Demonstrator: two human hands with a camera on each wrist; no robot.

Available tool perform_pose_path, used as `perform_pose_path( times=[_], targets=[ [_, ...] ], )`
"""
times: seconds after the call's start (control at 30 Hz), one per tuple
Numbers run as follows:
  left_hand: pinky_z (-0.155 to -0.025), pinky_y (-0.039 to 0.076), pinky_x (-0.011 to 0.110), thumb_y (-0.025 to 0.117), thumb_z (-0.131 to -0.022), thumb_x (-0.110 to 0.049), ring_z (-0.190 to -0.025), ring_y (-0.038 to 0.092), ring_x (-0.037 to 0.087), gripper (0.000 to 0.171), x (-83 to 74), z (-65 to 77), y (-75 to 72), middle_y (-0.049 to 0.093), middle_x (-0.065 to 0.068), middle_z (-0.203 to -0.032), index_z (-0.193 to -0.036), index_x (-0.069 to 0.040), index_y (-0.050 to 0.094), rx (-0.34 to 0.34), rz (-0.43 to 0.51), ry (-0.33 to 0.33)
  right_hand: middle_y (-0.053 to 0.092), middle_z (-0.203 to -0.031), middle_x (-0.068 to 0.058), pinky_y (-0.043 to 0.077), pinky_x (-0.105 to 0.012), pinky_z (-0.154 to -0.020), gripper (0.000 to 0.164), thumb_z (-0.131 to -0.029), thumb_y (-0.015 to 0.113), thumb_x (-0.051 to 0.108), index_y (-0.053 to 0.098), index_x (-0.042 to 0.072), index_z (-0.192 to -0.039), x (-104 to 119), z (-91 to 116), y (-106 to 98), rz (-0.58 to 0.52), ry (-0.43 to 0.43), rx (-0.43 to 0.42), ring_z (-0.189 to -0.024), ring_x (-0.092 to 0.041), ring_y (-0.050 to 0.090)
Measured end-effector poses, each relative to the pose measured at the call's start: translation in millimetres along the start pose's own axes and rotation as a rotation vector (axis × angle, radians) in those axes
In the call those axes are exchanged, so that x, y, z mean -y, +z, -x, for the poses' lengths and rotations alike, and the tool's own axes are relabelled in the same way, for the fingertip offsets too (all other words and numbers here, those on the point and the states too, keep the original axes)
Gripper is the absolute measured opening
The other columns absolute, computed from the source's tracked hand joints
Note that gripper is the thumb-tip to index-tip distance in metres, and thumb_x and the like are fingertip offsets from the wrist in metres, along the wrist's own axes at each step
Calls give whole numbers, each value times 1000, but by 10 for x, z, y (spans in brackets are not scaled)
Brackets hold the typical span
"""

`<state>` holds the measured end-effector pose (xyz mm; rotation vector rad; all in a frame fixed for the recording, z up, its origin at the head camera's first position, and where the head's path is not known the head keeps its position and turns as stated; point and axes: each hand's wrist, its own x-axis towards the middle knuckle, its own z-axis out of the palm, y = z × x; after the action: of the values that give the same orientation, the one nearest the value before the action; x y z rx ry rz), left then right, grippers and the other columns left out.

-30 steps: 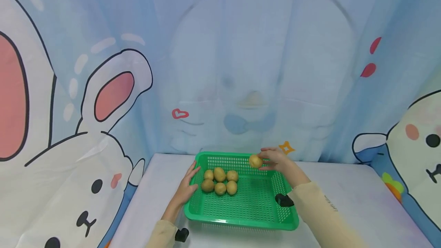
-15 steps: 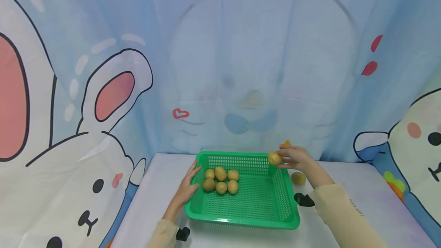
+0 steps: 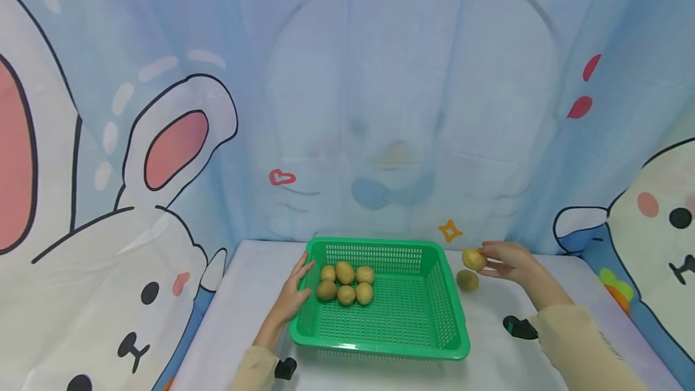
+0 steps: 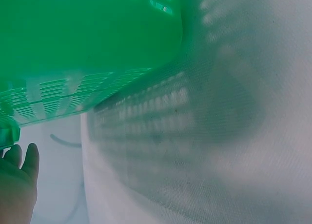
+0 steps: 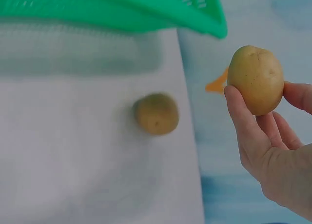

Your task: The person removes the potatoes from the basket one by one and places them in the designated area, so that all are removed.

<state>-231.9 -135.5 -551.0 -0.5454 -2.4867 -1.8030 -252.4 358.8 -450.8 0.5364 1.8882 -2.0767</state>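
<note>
My right hand (image 3: 507, 260) pinches a potato (image 3: 474, 259) between thumb and fingertips, held above the table to the right of the green basket (image 3: 380, 352). In the right wrist view the held potato (image 5: 256, 80) is pale yellow with a greenish side. Below it, a second potato (image 3: 467, 280) lies on the table just outside the basket's right wall. My left hand (image 3: 291, 297) rests with extended fingers on the basket's left rim. Several potatoes (image 3: 345, 295) sit in two rows in the left part of the basket.
The basket stands on a white-covered table (image 3: 505, 343). Behind the table hangs a blue curtain (image 3: 391, 107) printed with cartoon animals, close to its back edge.
My right hand has carried the potato from above the basket rightward past its right rim. The potato on the table, hidden at first, has come into view. My left hand stays on the rim.
</note>
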Motion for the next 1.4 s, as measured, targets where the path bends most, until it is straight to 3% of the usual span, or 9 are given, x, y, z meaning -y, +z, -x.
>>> perform_pose_path(
  times=[0.13,0.3,0.5,0.67,0.87,1.0,1.23,1.4],
  targets=[
    [-113,17,62,46,-78,13,-150,5,36,73,-11,8,-14,11,11,-165,-149,5,36,0,11,-9,47,-114,-15,55,-46,-82,48,-96,59,7,40,-10,-137,-108,-62,-160,11,31,-61,-88,-24,59],
    [-111,18,64,46,-77,15,-149,7,40,72,-56,11,-16,12,15,-164,-148,7,36,-10,-10,-1,50,-105,-13,56,-46,-81,40,-95,58,7,45,-9,-129,-303,-92,-330,-14,59,-106,-78,-20,62],
    [-112,15,65,44,-77,17,-148,6,44,69,-298,68,-5,12,24,-162,-146,12,36,-7,13,8,49,-106,-16,54,-47,-83,43,-95,57,5,43,-13,-131,-551,-111,-464,-49,112,-161,-75,-21,61],
    [-111,17,64,45,-78,17,-147,6,45,68,-429,102,-36,12,26,-161,-145,12,37,11,14,15,50,-101,-17,55,-46,-82,31,-91,60,2,51,-11,-118,-749,-180,-508,-52,151,-207,-71,-22,62],
    [-112,16,64,45,-78,17,-147,7,45,67,-401,97,-37,12,26,-161,-145,13,36,13,28,24,51,-102,-21,55,-46,-82,29,-90,60,0,53,-12,-115,-918,-284,-492,-41,191,-282,-69,-24,64],
    [-112,15,64,45,-78,17,-148,7,45,68,-374,95,-26,12,27,-161,-145,15,36,6,32,29,55,-90,-17,56,-46,-80,28,-88,62,-1,54,-13,-113,-976,-306,-460,-33,186,-315,-67,-25,64],
    [-112,14,64,45,-77,17,-148,7,43,68,-347,80,-11,13,25,-161,-145,13,37,-3,18,27,56,-84,-14,57,-44,-77,32,-87,64,1,53,-14,-113,-1008,-314,-408,10,163,-330,-67,-23,64],
    [-112,14,64,44,-76,17,-148,7,42,70,-118,20,11,13,22,-162,-146,11,37,-20,-4,32,56,-90,-17,57,-44,-78,36,-89,64,3,53,-13,-119,-1022,-350,-388,27,167,-337,-69,-24,64]
  ],
)
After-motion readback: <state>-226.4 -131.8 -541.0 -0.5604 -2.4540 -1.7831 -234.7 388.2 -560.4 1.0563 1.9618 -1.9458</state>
